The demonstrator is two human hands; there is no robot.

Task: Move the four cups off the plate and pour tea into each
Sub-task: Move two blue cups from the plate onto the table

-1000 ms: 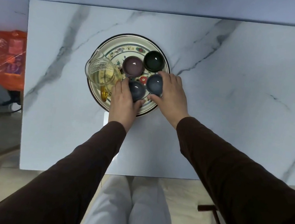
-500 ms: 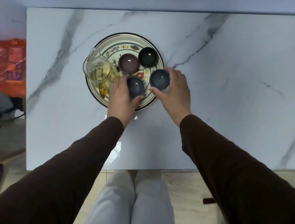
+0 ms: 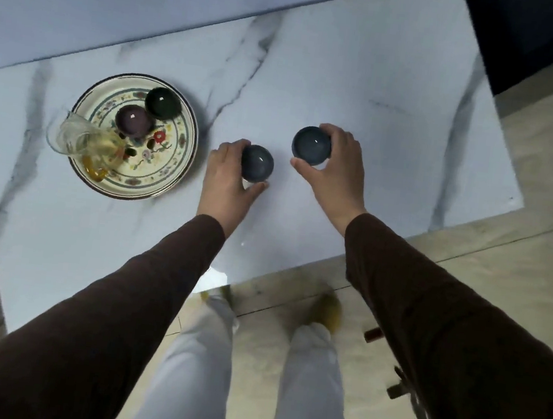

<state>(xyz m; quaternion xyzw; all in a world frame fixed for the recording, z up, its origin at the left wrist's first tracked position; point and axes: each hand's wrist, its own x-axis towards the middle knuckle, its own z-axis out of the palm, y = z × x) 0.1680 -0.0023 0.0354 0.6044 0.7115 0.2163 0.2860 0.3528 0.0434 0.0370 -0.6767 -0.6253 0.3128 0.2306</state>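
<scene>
The table [image 3: 352, 80] looks like shiny white marble with grey streaks. The plate [image 3: 165, 176] at 9 o'clock is glossy pottery with painted flowers. The pitcher [image 3: 70, 136] on its left is clear glass. All the cups look smooth and shiny, like the dark blue cup [image 3: 311, 146]. The sleeves [image 3: 460, 333] are soft brown cloth.

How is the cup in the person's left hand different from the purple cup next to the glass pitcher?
The left-hand cup is dark blue-grey; the purple cup is a dull plum colour. The left-hand cup is off the plate, over the marble table, while the purple cup sits on the floral plate. The left hand grips the blue-grey cup; nothing touches the purple cup. Both are small, round, upright, and look empty.
</scene>
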